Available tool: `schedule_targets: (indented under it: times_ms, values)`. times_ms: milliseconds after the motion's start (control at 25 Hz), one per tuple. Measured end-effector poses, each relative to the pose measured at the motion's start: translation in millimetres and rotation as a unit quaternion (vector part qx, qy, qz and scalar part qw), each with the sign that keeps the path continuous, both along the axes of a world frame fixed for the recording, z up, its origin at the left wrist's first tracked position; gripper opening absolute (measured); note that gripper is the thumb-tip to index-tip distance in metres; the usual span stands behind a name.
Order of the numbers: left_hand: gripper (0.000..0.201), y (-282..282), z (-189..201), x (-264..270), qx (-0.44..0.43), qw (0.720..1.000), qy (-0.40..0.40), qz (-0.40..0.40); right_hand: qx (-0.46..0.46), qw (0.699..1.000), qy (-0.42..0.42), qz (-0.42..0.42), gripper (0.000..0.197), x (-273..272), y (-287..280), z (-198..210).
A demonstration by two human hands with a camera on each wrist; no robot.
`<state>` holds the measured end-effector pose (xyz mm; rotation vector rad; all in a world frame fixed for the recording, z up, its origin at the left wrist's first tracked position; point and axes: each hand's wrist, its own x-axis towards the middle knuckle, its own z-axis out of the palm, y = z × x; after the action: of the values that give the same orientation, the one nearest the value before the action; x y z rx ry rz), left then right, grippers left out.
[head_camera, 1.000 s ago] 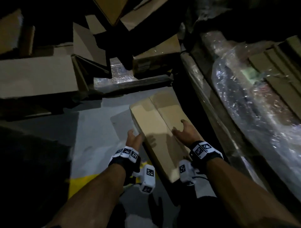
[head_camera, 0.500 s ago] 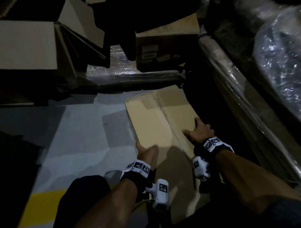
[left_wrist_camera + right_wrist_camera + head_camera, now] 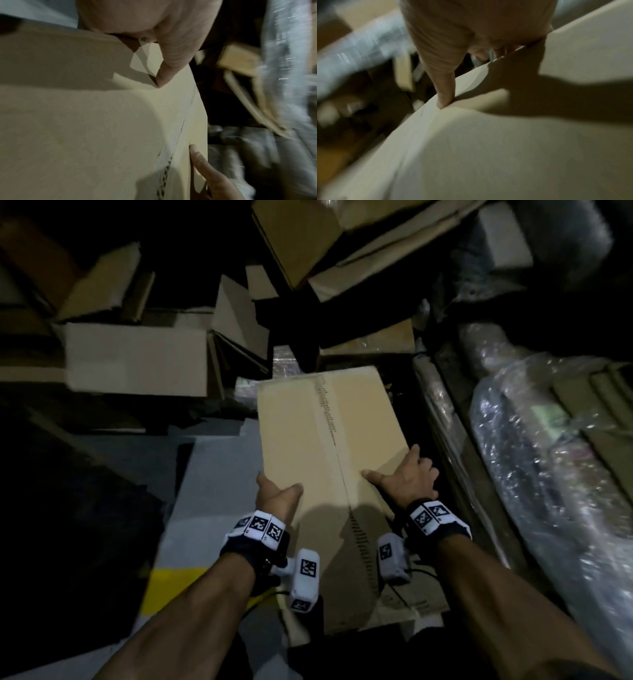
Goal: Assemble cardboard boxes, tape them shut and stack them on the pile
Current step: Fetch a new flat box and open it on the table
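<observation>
Both hands grip the flat cardboard box (image 3: 329,460) by its side edges — left hand (image 3: 274,496), right hand (image 3: 409,479) — and the thin sheet could buckle or slip free.

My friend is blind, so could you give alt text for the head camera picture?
Two bare hands, left hand and right hand, grip the side edges of a long flat tan cardboard box over a grey floor, with piled brown cardboard boxes beyond.
</observation>
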<state>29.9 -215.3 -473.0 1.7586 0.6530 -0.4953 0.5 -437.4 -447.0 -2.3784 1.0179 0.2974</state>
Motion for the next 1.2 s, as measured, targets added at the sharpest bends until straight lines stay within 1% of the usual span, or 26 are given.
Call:
schedule_targets:
  times_ms: [40, 80, 120, 200, 240, 320, 360, 440, 520, 600, 680, 880, 960, 1080, 1200]
  values:
    - [0.105, 13, 36, 0, -0.008, 1.0, -0.012, -0.003, 0.013, 1.0, -0.013, -0.018, 0.123, -5, 11, 39]
    - [0.108, 24, 63, 0, -0.001, 1.0, -0.022, -0.007, 0.027, 0.999, -0.027, -0.033, 0.122, -12, 22, 72]
    - [0.106, 40, 93, -2, 0.007, 0.999, -0.035, -0.016, 0.047, 0.997, -0.043, -0.05, 0.12, -22, 35, 113]
    - [0.092, 67, 147, -7, 0.035, 0.997, -0.059, -0.042, 0.089, 0.989, -0.078, -0.085, 0.119, -46, 63, 180]
    - [0.086, 81, 191, -16, 0.048, 0.995, -0.07, -0.058, 0.106, 0.984, -0.096, -0.102, 0.121, -61, 80, 215]
    - [0.083, 106, 281, -34, 0.088, 0.988, -0.089, -0.091, 0.125, 0.974, -0.14, -0.123, 0.126, -87, 112, 272]
    - [0.082, 121, 318, -47, 0.107, 0.983, -0.101, -0.11, 0.128, 0.972, -0.154, -0.126, 0.126, -101, 129, 296]
    - [0.082, 145, 372, -69, 0.152, 0.972, -0.119, -0.135, 0.117, 0.972, -0.169, -0.113, 0.121, -124, 155, 332]
    - [0.086, 169, 401, -92, 0.176, 0.963, -0.132, -0.155, 0.106, 0.975, -0.174, -0.091, 0.116, -146, 181, 358]
    - [0.088, 193, 418, -122, 0.184, 0.958, -0.142, -0.169, 0.105, 0.976, -0.176, -0.072, 0.112, -171, 206, 373]
    - [0.088, 217, 430, -154, 0.195, 0.957, -0.15, -0.154, 0.119, 0.973, -0.187, -0.056, 0.111, -196, 228, 383]
    - [0.087, 272, 449, -254, 0.222, 0.954, -0.171, -0.103, 0.149, 0.966, -0.212, -0.013, 0.115, -272, 275, 393]
    - [0.088, 298, 466, -296, 0.229, 0.955, -0.172, -0.071, 0.164, 0.962, -0.219, 0.007, 0.114, -302, 299, 408]
    - [0.086, 335, 495, -340, 0.237, 0.954, -0.179, -0.023, 0.18, 0.955, -0.231, 0.04, 0.112, -331, 333, 439]
    - [0.082, 385, 517, -376, 0.255, 0.947, -0.196, 0.029, 0.185, 0.95, -0.24, 0.079, 0.107, -355, 380, 470]
